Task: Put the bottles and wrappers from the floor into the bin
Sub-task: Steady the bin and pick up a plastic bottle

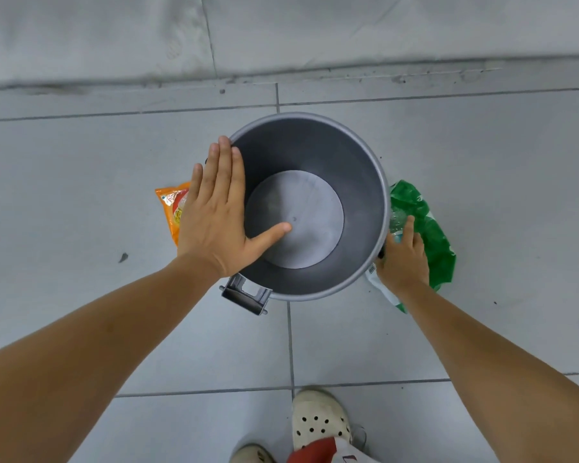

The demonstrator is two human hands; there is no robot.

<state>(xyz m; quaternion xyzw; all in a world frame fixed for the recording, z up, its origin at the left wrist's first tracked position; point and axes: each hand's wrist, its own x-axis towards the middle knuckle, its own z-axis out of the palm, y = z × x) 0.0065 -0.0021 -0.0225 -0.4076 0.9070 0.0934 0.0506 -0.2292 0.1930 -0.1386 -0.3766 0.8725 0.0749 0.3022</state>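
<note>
A round grey bin (365, 168) stands on the tiled floor, seen from above, with nothing inside it. My left hand (214, 212) hovers flat and open over its left rim. Partly hidden under that hand, an orange wrapper (171, 208) lies on the floor left of the bin. On the floor right of the bin lie a clear plastic bottle (396, 220) and a green wrapper (428, 228). My right hand (403, 259) is down on the bottle with its fingers curled around it; the bottle's lower part is hidden by the hand.
A metal pedal (244, 297) juts from the bin's near side. My light perforated shoes (318, 419) stand on the tiles below it. A pale wall base (281, 35) runs along the far side. Dark specks mark the floor at the right edge.
</note>
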